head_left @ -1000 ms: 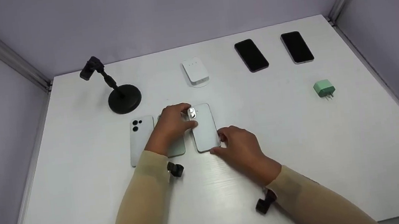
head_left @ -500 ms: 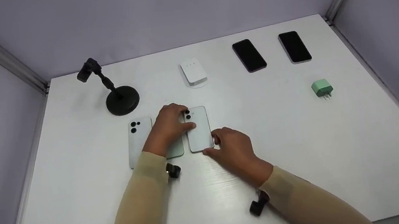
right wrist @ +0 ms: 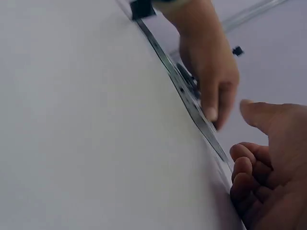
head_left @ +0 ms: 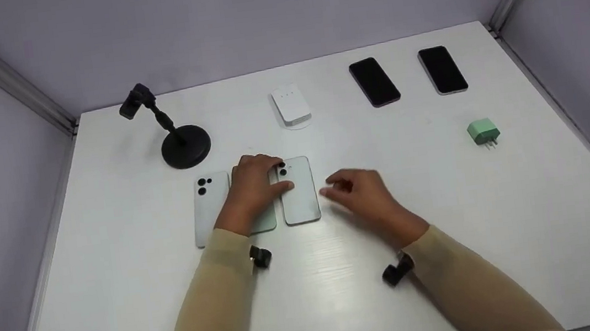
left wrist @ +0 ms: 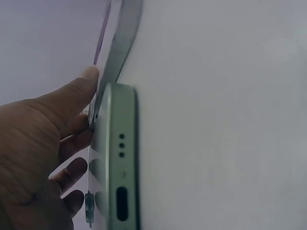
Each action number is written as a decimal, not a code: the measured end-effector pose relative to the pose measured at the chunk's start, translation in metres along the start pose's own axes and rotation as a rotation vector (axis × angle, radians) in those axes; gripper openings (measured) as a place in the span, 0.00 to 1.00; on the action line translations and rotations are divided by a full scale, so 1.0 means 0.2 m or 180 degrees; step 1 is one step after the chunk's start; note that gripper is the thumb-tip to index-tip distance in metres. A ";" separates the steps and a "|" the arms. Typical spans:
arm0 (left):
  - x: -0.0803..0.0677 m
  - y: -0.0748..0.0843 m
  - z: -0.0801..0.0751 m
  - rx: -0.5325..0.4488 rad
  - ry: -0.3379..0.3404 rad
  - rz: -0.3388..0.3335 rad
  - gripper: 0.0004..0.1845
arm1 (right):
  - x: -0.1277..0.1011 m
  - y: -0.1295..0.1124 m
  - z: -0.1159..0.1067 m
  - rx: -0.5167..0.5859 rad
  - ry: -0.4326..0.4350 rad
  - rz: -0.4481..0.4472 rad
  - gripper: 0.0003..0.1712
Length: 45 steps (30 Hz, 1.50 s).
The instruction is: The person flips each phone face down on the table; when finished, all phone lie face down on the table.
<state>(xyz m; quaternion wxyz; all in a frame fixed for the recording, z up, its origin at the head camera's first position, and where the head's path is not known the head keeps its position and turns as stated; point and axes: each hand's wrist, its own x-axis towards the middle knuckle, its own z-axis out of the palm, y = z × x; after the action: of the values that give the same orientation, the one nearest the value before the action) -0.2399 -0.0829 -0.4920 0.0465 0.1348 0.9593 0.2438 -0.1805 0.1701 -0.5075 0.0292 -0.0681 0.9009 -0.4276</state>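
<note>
Three pale phones lie back up, side by side. The right one, a whitish phone, has the thumb and forefinger of my left hand resting on it near its camera corner. Beneath that hand a light green phone is mostly covered; the left wrist view shows its port end close up. A white phone lies just left of it. My right hand hovers off the right phone's side, holding nothing. In the right wrist view, the right hand has loosely bent fingers and a raised thumb.
A black phone stand is at the back left, a white box-shaped device at the back middle. Two phones, one black and another dark-screened, lie at the back right. A green plug charger sits before them.
My right hand has let go of the right phone's lower corner and moved up and right. That phone shifted slightly left earlier. My left hand stays about where it was.
</note>
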 end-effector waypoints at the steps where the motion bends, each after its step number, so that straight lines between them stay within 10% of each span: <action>1: 0.00 0.00 0.00 0.0003 0.0002 0.0001 0.31 | 0.05 0.03 -0.05 0.0103 0.0120 0.0056 0.21; 9: -0.02 0.01 0.05 0.0037 -0.0048 -0.0027 0.31 | 0.43 0.34 -0.40 -0.0327 0.1047 0.0806 0.37; 16: -0.04 0.05 0.10 0.0156 -0.0126 0.0090 0.31 | 0.53 0.40 -0.53 -0.0931 0.0726 0.1225 0.57; 23: -0.04 0.09 0.11 0.0269 -0.0145 0.0160 0.31 | 0.52 0.41 -0.58 -0.0555 0.0558 0.1734 0.61; 35: 0.01 0.12 0.08 0.0311 -0.0182 0.0250 0.32 | 0.49 0.40 -0.60 -0.0429 0.0601 0.1764 0.62; 45: 0.03 0.09 0.07 0.0253 -0.0094 0.0259 0.31 | 0.30 0.36 -0.50 0.0174 0.1129 0.1147 0.28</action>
<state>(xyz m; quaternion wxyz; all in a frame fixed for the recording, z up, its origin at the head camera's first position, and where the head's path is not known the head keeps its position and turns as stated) -0.2386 -0.0595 -0.4957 0.0452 0.1790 0.9612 0.2051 -0.2581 0.2837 -0.4991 -0.0517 0.1704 0.8777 -0.4450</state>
